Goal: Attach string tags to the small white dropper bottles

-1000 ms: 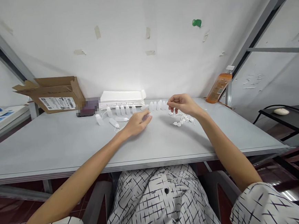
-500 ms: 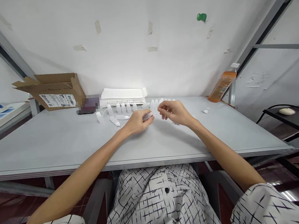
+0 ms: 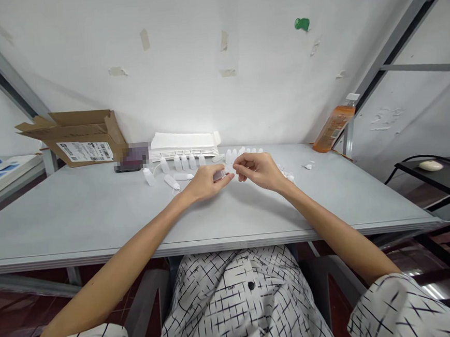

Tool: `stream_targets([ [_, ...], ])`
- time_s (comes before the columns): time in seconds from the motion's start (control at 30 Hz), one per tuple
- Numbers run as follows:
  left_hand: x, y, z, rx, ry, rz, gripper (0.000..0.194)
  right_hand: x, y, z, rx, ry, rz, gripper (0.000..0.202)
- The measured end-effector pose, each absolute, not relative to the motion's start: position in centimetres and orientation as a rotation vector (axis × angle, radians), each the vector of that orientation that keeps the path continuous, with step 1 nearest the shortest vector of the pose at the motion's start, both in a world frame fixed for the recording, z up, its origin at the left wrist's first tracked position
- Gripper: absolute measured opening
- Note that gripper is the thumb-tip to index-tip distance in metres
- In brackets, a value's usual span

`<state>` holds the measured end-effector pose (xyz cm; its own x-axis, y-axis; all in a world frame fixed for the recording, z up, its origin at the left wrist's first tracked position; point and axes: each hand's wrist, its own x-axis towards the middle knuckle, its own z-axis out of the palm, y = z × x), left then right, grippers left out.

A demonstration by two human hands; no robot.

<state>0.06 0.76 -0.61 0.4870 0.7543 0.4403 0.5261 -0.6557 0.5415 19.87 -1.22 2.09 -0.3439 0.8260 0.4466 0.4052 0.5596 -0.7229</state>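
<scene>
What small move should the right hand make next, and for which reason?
Probably the right hand should move slightly left, to the bottle in the left hand. The right hand is curled close beside that bottle, though whether it holds a small part is too small to tell.

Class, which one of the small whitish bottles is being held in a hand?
The small bottle gripped in the left hand; the other visible small bottles stand or lie on the table.

Bottles (image 3: 184, 164) stand behind the left hand (image 3: 206, 182) (box (image 3: 78, 132) farther left).
</scene>
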Motion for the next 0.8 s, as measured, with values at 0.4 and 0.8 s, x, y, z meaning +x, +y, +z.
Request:
stream_targets([
  [0.4,-0.36,0.84,-0.23,2.363,1.035,0.922,0.032,19.93,-1.24,2.01,-0.973,-1.975,0.697,0.018],
  [0.8,-0.44,0.62,0.09,2.31,1.032,0.815,0.03,20.28,-0.75,1.72,-0.975,-2.023,0.621,0.014],
])
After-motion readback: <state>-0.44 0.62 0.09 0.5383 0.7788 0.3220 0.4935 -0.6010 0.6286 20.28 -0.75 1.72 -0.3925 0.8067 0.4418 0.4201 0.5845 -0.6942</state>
